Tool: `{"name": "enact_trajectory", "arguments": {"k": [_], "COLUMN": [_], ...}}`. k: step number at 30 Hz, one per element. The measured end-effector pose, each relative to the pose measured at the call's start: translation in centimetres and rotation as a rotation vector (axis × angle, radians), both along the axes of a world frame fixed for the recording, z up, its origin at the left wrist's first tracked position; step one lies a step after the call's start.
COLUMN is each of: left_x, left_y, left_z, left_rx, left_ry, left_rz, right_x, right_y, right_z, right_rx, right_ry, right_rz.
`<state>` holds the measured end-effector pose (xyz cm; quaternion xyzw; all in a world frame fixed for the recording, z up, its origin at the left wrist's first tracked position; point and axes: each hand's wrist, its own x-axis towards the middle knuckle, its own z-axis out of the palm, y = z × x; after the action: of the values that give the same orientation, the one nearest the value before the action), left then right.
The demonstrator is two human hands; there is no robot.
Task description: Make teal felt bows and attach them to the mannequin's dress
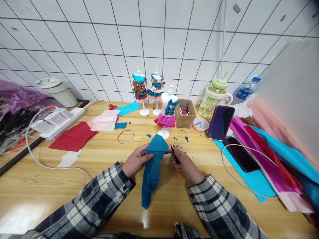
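Observation:
A folded strip of teal crepe paper (152,169) hangs from my left hand (136,161), its thumb pressed on the front and its fingers behind. The strip's lower end droops toward the table's near edge. In my right hand (183,163) I hold small dark scissors (175,154), their points up and just right of the paper's upper corner. Whether the blades touch the paper I cannot tell. Just beyond stands a miniature dress form (169,106) in a pale top with teal bows and a magenta ruffled skirt. Teal scraps (186,138) lie near its base.
Two more dressed forms (139,84) stand behind, beside a cardboard box (185,114) and pink dish (200,123). Left lie red paper (74,136), a power strip (63,122) and cable. Right are a propped phone (220,122), a flat phone (241,154), paper sheets (269,159) and bottles.

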<state>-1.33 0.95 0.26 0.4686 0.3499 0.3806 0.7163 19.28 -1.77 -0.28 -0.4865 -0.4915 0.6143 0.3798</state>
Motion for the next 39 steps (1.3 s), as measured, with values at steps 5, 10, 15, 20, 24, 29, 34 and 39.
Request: {"name": "enact_trajectory", "arguments": {"k": [5,10,15,20,24,29,34,39], "left_x": [0.1,0.1,0.1,-0.1,-0.2,0.2,0.7,0.0], "left_y": [-0.5,-0.6,-0.2,0.0,0.0,-0.2,-0.4,-0.1], "left_z": [0.2,0.2,0.4,0.2,-0.1,0.8,0.9,-0.1], "left_rx": [0.008,0.042,0.151,0.183,0.16,0.055,0.079,-0.179], "left_ry": [0.034,0.13,0.256,0.368,0.452,0.283,0.368,0.249], "left_rz": [-0.185,-0.284,-0.314,-0.332,-0.26,-0.211,-0.221,-0.103], "right_x": [-0.5,0.0,0.5,0.6,0.5,0.0,-0.8,-0.1], "right_y": [-0.3,0.3,0.7,0.9,0.9,0.6,0.2,0.1], "right_z": [0.5,-0.1,-0.7,-0.9,-0.9,-1.0,-0.9,0.2], "right_rx": [-0.209,-0.033,0.031,0.056,0.066,0.065,0.046,-0.034], "right_ry": [0.314,0.227,0.131,0.064,0.063,0.07,0.113,0.132], "right_rz": [-0.104,-0.281,-0.395,-0.444,-0.469,-0.441,-0.458,-0.356]}}
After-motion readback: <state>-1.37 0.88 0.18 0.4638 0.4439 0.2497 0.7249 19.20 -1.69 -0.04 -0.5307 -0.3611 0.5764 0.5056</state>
